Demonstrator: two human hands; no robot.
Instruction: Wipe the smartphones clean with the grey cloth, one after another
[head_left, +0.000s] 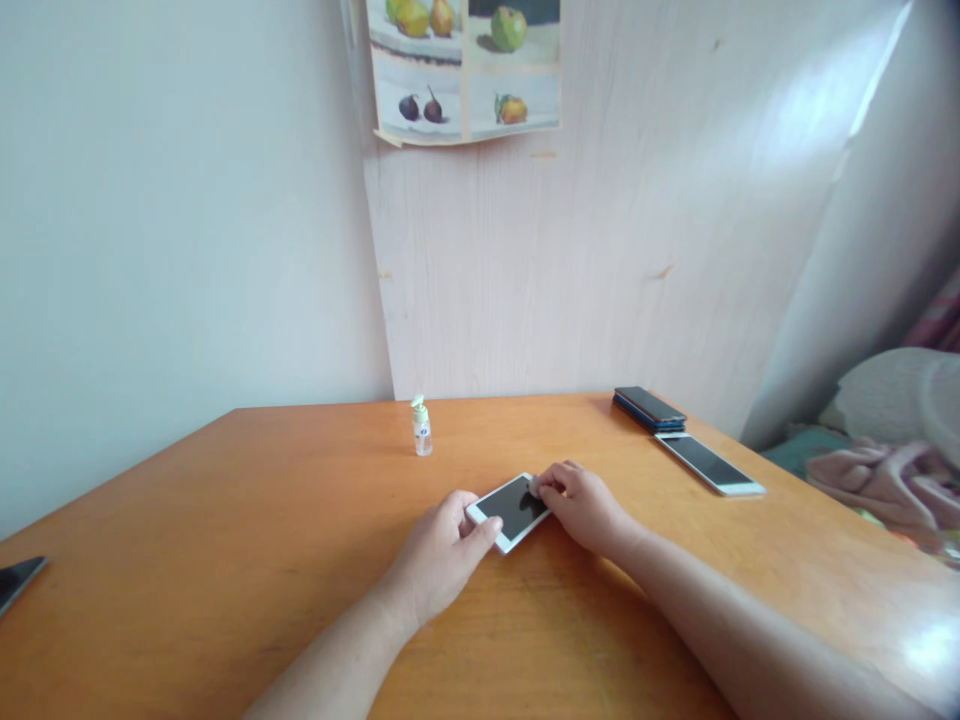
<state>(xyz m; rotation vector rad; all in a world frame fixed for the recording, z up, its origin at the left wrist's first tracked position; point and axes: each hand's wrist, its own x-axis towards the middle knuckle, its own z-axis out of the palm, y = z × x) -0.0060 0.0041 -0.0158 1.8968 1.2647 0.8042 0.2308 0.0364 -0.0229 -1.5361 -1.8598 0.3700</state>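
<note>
A white smartphone (510, 508) with a dark screen lies at a slant above the middle of the wooden table. My left hand (442, 555) grips its left end, thumb over the front edge and fingers at the far side. At the phone's right end, the fingers of my right hand (581, 505) are pinched together over the screen. Between those fingertips a small whitish piece (534, 487) shows, pressed against the glass; its kind is too small to tell. Beyond the phone stands a small clear pump bottle (423, 436) with a pale green top.
On the right of the table (225, 500) lies another white phone (712, 465), touching or close to a stack of dark phones or cases (649, 408). A dark device (19, 580) is cut off at the left edge. Fabric (885, 480) is heaped beyond the table's right side.
</note>
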